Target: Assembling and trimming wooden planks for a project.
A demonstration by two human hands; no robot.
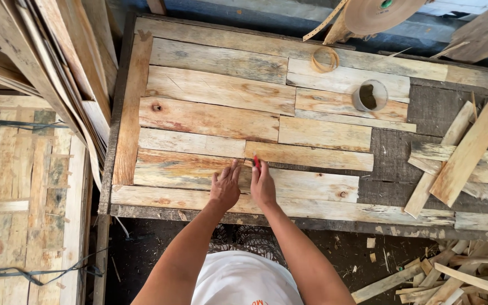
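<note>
My left hand lies flat and open on a plank near the table's front edge; my right hand pinches a red pencil beside it. The plank looks stiff, light and splintery, best gripped by its long edges. Bare room lies toward the right edge.

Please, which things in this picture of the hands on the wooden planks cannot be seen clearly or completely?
Head view only:
- Red tool in the right hand: only its tip shows; the fingers hide the rest, so its kind is unclear.
- Contents of the small round container: dark inside, too small to tell.
- Large roll of brown band: cut off by the top edge.
- Plank under the left hand: partly covered by both hands.
</note>
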